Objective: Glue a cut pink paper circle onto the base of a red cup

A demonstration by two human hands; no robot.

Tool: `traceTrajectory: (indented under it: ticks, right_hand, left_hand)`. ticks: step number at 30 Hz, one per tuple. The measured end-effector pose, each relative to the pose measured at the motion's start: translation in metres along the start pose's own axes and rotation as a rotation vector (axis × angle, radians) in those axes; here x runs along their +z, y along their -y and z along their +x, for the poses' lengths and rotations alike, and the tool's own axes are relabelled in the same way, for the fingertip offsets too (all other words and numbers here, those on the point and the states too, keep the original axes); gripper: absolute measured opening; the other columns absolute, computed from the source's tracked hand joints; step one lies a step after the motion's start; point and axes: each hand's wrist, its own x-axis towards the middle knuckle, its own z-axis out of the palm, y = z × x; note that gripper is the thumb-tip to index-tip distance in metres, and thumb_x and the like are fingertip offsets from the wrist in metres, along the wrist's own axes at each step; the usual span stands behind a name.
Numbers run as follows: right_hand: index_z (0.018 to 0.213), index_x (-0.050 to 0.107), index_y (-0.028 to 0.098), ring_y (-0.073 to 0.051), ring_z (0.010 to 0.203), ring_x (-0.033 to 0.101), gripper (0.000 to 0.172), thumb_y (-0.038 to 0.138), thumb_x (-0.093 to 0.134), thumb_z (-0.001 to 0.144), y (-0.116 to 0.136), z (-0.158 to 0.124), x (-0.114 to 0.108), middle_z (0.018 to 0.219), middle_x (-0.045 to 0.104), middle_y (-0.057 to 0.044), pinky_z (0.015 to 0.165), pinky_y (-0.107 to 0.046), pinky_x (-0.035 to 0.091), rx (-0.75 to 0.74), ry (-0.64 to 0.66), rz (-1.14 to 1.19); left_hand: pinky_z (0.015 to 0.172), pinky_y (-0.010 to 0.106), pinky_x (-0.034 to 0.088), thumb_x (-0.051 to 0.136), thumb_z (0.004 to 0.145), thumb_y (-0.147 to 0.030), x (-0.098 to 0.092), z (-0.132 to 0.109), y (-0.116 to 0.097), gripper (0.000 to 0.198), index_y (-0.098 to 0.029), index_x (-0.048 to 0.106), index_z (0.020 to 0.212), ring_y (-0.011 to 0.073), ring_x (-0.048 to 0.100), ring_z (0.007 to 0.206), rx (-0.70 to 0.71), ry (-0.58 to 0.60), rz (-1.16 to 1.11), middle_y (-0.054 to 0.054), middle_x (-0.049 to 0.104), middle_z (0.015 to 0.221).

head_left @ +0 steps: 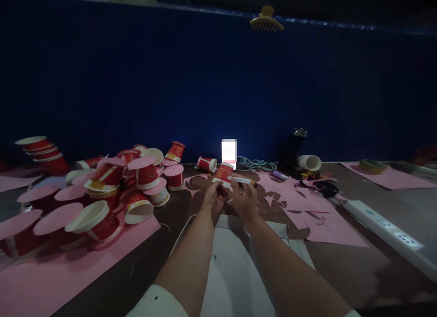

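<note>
In the middle of the head view my left hand (214, 199) is closed on a red paper cup (223, 172), which is tilted with its base turned away. My right hand (244, 197) grips a white marker pen (244, 181) with a yellowish band and a dark end. The pen's left end lies close to the cup's side; whether it touches I cannot tell. Behind the cup stands a bright, blurred-out screen (229, 151). A white box lid or tray (228, 271) lies under my forearms.
To the left, several red paper cups (145, 173) with pink discs crowd a pink sheet (112, 253), beside a cup stack (44, 153). On the right are cut pink paper (307, 198), a dark bottle (292, 148), a cable (256, 164), tape (372, 166) and a power strip (389, 232).
</note>
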Motion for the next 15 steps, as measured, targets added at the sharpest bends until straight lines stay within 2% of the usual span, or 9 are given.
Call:
traceTrajectory:
  ticks: [7, 15]
  right_hand:
    - [0.089, 0.067, 0.019, -0.019, 0.090, 0.064, 0.020, 0.029, 0.050, 0.089, 0.0011, -0.0003, -0.0001, 0.089, 0.069, -0.008, 0.087, -0.038, 0.048, 0.005, 0.022, 0.023]
    - [0.092, 0.067, 0.021, -0.020, 0.094, 0.063, 0.019, 0.031, 0.052, 0.088, -0.0026, -0.0022, 0.0017, 0.091, 0.070, -0.008, 0.086, -0.038, 0.049, 0.017, 0.026, 0.023]
  left_hand:
    - [0.047, 0.014, 0.042, 0.051, 0.066, -0.002, -0.0015, 0.0026, 0.0038, 0.013, -0.013, 0.051, 0.059, 0.0054, 0.049, 0.045, 0.012, 0.038, 0.053, -0.002, 0.052, 0.050]
    - [0.046, 0.015, 0.042, 0.057, 0.061, -0.004, -0.0044, 0.0048, 0.0064, 0.011, -0.013, 0.053, 0.064, 0.0060, 0.050, 0.046, 0.058, 0.107, 0.114, -0.002, 0.053, 0.052]
